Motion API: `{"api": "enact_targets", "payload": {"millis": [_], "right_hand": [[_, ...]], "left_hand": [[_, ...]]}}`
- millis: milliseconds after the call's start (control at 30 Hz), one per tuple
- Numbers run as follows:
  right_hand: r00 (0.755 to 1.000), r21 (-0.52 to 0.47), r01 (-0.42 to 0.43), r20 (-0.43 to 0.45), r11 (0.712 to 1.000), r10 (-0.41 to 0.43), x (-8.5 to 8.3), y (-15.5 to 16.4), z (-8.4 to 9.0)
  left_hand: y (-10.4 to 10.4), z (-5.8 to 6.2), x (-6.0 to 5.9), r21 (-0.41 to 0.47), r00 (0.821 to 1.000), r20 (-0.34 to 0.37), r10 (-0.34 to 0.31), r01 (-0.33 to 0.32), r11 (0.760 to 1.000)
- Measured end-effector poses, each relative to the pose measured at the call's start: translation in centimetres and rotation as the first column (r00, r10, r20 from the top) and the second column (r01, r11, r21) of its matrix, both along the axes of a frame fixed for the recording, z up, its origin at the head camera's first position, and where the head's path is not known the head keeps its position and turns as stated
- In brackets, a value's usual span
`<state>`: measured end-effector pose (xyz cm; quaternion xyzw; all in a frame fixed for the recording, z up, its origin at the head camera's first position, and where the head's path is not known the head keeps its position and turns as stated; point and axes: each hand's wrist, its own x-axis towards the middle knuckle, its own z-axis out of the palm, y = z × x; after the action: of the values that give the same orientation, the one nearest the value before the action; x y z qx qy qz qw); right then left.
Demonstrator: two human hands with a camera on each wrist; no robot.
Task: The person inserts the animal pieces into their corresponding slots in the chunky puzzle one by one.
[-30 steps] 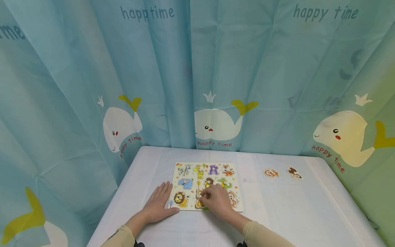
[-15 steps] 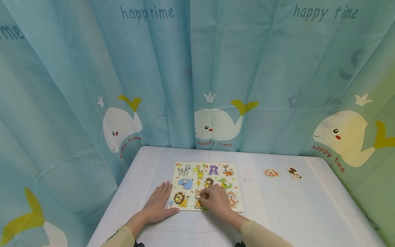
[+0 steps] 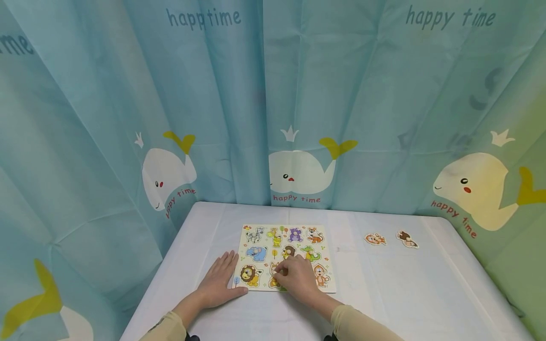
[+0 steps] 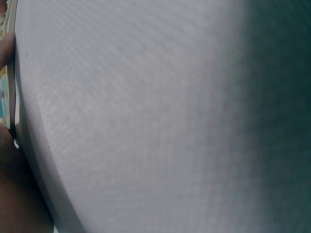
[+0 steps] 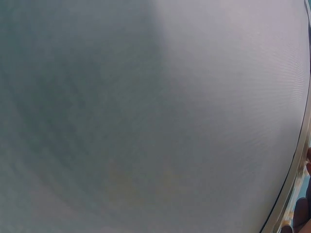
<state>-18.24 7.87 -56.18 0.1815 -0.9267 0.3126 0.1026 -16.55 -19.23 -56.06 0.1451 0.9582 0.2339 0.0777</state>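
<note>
Right hand has sunk lower, hiding its puzzle piece.

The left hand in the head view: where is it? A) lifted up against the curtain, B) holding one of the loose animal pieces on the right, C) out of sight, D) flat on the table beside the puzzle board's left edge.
D: the left hand lies flat with straight fingers on the table, against the left edge of the puzzle board.
</note>
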Motion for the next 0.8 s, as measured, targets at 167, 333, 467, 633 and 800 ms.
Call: {"api": "enact_targets", "payload": {"millis": [167, 333, 467, 633, 800], "right_hand": [[1.0, 0.001, 0.007, 0.003, 1.0, -0.007, 0.0, 0.0, 0.0], [1.0, -0.002, 0.016, 0.02, 1.0, -0.016, -0.1, -0.1, 0.1], [0.999, -0.003, 0.016, 0.03, 1.0, -0.015, -0.1, -0.2, 0.0], [1.0, -0.011, 0.011, 0.016, 1.0, -0.011, -0.1, -0.2, -0.1], [1.0, -0.001, 0.011, 0.022, 1.0, -0.011, -0.1, -0.2, -0.2]], "left_hand": [[0.0, -0.2, -0.1, 0.007, 1.0, -0.01, -0.004, 0.004, 1.0], [-0.2, -1.2, -0.3, 0.007, 0.999, -0.037, 0.009, -0.009, 1.0], [-0.2, -1.4, -0.3, 0.017, 0.999, -0.038, 0.013, -0.013, 1.0], [-0.2, -1.3, -0.3, 0.008, 0.999, -0.031, 0.012, -0.011, 1.0], [-0.1, -1.2, -0.3, -0.011, 1.0, -0.026, 0.013, -0.013, 1.0]]}}
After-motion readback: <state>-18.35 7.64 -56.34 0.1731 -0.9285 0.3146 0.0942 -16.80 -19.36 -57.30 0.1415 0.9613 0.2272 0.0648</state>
